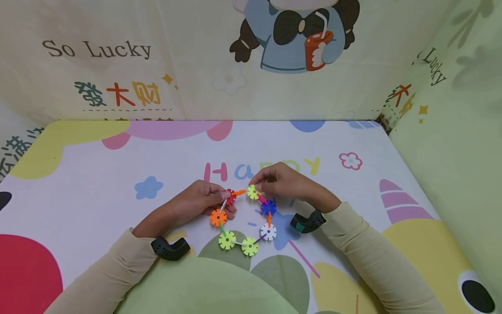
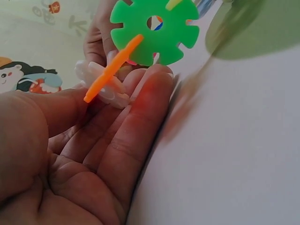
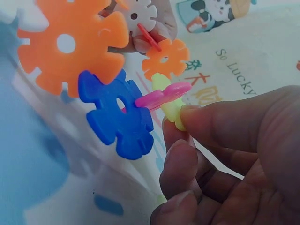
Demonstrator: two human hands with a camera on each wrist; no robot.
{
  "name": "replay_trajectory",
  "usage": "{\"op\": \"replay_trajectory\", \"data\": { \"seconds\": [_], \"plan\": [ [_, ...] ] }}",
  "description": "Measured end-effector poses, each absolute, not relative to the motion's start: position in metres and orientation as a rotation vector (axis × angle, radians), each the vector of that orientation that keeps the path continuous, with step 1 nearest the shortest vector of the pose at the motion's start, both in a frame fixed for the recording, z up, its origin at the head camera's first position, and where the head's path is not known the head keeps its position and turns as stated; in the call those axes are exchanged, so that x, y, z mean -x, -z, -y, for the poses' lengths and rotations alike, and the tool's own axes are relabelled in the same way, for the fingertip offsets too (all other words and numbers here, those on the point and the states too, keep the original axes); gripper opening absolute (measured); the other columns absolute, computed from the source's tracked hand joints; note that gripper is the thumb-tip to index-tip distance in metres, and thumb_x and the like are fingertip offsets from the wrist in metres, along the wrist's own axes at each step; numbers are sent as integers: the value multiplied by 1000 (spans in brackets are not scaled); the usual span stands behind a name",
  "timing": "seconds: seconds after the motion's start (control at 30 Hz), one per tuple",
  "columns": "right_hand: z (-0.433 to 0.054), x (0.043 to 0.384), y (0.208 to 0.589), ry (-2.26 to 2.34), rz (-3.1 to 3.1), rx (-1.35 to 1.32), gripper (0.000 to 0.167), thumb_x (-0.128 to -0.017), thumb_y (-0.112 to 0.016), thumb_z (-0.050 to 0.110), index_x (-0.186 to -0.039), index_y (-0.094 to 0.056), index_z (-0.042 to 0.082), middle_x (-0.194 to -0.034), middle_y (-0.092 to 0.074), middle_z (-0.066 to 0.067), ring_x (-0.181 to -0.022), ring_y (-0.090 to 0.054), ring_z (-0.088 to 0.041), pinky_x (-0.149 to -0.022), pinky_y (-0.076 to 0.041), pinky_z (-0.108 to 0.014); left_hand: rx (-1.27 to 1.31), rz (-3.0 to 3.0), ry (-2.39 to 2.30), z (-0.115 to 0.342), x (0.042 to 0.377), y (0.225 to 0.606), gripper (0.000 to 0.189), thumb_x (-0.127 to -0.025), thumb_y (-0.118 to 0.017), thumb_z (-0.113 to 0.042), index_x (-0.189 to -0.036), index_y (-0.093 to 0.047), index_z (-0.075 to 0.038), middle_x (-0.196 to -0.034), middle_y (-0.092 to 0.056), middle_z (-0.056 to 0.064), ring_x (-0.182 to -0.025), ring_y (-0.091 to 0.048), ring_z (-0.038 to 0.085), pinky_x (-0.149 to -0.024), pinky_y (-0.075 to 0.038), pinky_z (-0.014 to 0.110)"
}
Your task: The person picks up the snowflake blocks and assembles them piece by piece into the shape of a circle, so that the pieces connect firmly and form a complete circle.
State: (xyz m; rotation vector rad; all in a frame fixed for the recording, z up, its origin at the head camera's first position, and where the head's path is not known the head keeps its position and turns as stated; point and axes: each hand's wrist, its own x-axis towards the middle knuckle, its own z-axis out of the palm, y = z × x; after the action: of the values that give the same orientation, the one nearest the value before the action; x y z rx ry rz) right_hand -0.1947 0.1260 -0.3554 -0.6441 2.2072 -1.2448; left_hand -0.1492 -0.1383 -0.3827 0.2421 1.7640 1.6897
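Notched plastic snowflake discs form an almost closed loop, flat faces alternating with edge-on pieces. At its upper left my left hand (image 1: 200, 198) pinches a disc (image 1: 230, 196) that looks red in the head view, pale in the left wrist view. An edge-on orange disc (image 1: 238, 192) points right from it. My right hand (image 1: 288, 181) pinches a yellow-green disc (image 3: 169, 105) between thumb and finger; a small gap separates it from the orange piece. A pink disc (image 3: 164, 94) joins it to a blue disc (image 3: 121, 112). Below hang a white disc (image 1: 268, 231) and an orange disc (image 1: 218, 217).
A printed mat (image 1: 176, 152) with cartoon shapes and lettering covers the table. Patterned curtains (image 1: 188, 52) stand behind it and along the right side. Each wrist wears a black camera band, such as the left band (image 1: 170, 248).
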Motion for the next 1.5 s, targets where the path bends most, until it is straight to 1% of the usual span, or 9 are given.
{"op": "replay_trajectory", "data": {
  "seconds": [0.13,0.27,0.47,0.7,0.83,0.93,1.07,1.23,1.5],
  "plan": [
    [-126,194,356,1260,-2189,646,19,-94,-59,3,-108,-71,1,-76,-63,-8,-62,-52,-19,-57,-45,-27,-268,-1805,-1650,139,150,382,30,-100,-57,-21,-111,-64,6,-97,-71,18,-94,-70,29,-84,-55,33],
    [-125,194,356,1268,-2169,651,18,-94,-59,3,-108,-71,1,-74,-61,-11,-62,-52,-21,-57,-45,-28,-277,-1807,-1633,139,149,381,29,-101,-55,-21,-110,-65,5,-97,-72,18,-95,-70,29,-84,-55,33],
    [-124,194,356,1272,-2141,677,19,-94,-59,3,-109,-71,1,-80,-65,-7,-65,-54,-21,-59,-47,-28,-285,-1822,-1618,138,149,381,29,-100,-57,-22,-110,-66,3,-95,-72,17,-93,-70,29,-82,-55,32],
    [-124,194,358,1270,-2132,672,17,-94,-61,5,-106,-72,3,-81,-67,-3,-63,-53,-19,-57,-46,-26,-301,-1865,-1593,136,148,380,27,-100,-57,-21,-111,-67,2,-94,-72,15,-92,-70,27,-81,-55,29],
    [-123,193,358,1276,-2124,675,17,-94,-61,3,-106,-72,2,-80,-67,-4,-63,-53,-20,-58,-46,-26,-308,-1897,-1583,136,148,380,26,-100,-56,-20,-108,-68,1,-92,-73,14,-90,-71,27,-82,-55,30],
    [-122,193,359,1289,-2119,679,18,-94,-60,2,-106,-72,1,-81,-67,-5,-64,-53,-20,-59,-48,-26,-312,-1932,-1568,135,147,381,24,-100,-56,-20,-105,-70,0,-90,-73,13,-88,-71,26,-80,-55,30],
    [-120,192,359,1299,-2131,681,17,-93,-60,1,-105,-73,1,-90,-70,-4,-65,-54,-18,-60,-48,-26,-304,-1959,-1561,133,146,382,24,-99,-58,-20,-103,-71,-1,-88,-73,13,-86,-72,26,-78,-56,30],
    [-117,192,361,1303,-2143,710,15,-92,-62,0,-102,-74,0,-93,-72,-4,-71,-59,-17,-62,-49,-24,-288,-1966,-1572,130,146,382,23,-99,-58,-18,-101,-71,0,-87,-73,13,-85,-72,26,-79,-56,30],
    [-114,189,363,1312,-2164,679,15,-92,-62,-1,-100,-74,-1,-94,-73,-5,-71,-58,-15,-58,-45,-21,-278,-2006,-1562,129,145,383,22,-99,-57,-16,-100,-71,1,-84,-73,12,-82,-72,24,-75,-56,29]
  ]
}}
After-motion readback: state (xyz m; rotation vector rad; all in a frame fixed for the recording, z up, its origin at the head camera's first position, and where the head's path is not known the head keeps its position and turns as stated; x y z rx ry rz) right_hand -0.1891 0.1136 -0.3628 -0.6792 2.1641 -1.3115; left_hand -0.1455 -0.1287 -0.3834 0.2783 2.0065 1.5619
